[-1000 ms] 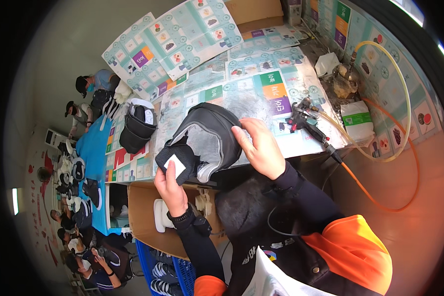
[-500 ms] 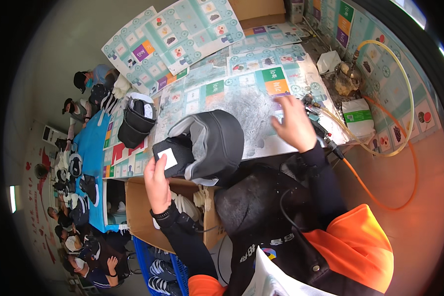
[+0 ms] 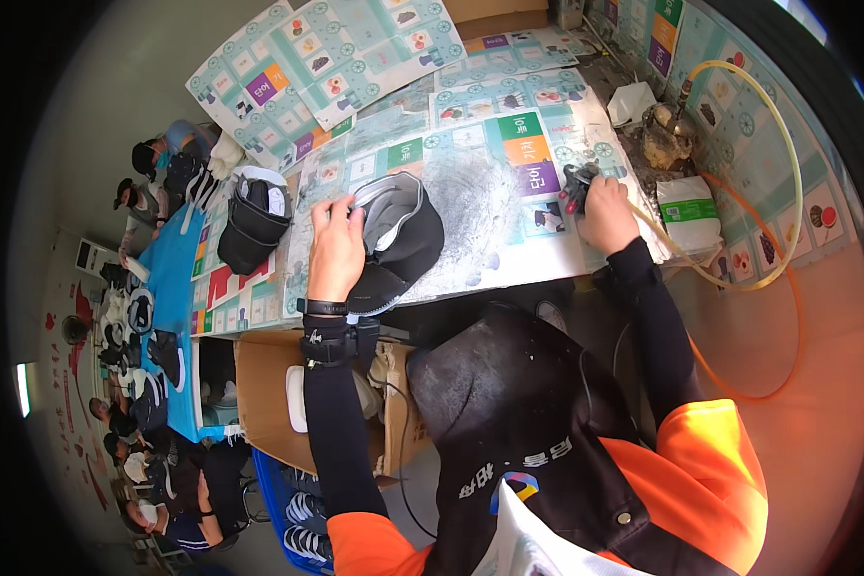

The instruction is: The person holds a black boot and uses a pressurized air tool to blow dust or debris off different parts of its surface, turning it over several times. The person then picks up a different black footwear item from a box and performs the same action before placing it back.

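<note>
A black shoe upper (image 3: 418, 254) with grey lining stands on the paper-covered table, its opening turned up. At its left rim is my left hand (image 3: 334, 257), fingers closed on the edge of the opening. To the right, my right hand (image 3: 607, 219) is wrapped round a small spray gun (image 3: 578, 180) with a hose running from it; my fingers hide most of its grip. A second black shoe upper (image 3: 248, 230), with pale stuff inside, sits left of my left hand.
Yellow (image 3: 795, 192) and orange hoses loop at the right, beside a white-and-green packet (image 3: 689, 213). Below the table edge are a cardboard box (image 3: 269, 384) and a blue crate (image 3: 271, 480) holding striped shoes. Other people work along a blue table (image 3: 178, 278) at the left.
My right hand, empty before, has taken hold of the spray gun. My left hand has shifted up to the shoe upper's rim, and the upper has turned and moved slightly left.
</note>
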Demonstrator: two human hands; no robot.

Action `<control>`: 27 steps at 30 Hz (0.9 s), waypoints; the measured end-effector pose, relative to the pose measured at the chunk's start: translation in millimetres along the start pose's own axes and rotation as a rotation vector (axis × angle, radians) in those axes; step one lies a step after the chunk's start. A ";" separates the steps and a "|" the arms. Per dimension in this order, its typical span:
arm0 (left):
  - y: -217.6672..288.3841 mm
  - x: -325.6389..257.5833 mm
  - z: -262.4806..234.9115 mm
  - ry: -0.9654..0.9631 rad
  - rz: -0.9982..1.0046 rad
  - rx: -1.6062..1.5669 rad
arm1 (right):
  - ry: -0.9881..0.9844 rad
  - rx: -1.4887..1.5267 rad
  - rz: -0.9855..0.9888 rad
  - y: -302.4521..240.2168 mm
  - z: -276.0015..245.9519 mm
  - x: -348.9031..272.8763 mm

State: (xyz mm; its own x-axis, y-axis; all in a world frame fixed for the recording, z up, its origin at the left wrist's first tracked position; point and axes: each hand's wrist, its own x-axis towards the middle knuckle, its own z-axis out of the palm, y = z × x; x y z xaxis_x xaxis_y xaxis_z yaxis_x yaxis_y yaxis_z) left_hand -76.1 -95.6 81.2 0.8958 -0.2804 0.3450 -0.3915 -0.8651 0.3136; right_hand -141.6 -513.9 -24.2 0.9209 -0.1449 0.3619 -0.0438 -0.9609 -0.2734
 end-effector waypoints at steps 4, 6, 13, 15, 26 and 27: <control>21.6 0.1 -1.5 -0.115 0.059 0.020 | 0.141 0.586 0.102 -25.5 -30.4 -15.7; -1.7 -14.0 -34.9 -0.050 0.024 0.038 | -0.267 0.867 0.178 -75.8 -67.0 -23.8; -7.4 -8.2 27.4 0.339 -0.058 -0.245 | -0.404 1.393 0.303 -68.0 -41.0 -59.3; 7.2 -19.6 28.6 0.410 -0.083 -0.175 | -0.350 1.431 0.304 -73.4 -38.7 -68.0; 21.9 -6.7 2.4 0.604 -0.236 -0.035 | -0.358 1.353 0.179 -93.3 -19.4 -52.1; 12.6 -3.4 12.2 0.607 -0.241 -0.038 | -0.377 1.347 0.182 -95.4 -15.9 -49.9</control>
State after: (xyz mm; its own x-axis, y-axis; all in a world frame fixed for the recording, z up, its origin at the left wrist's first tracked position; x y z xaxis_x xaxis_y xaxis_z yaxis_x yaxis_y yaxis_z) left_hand -81.6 -110.5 73.2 0.6856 0.2143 0.6957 -0.2115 -0.8558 0.4721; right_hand -189.5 -418.7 -2.0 0.9989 0.0360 0.0311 0.0291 0.0540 -0.9981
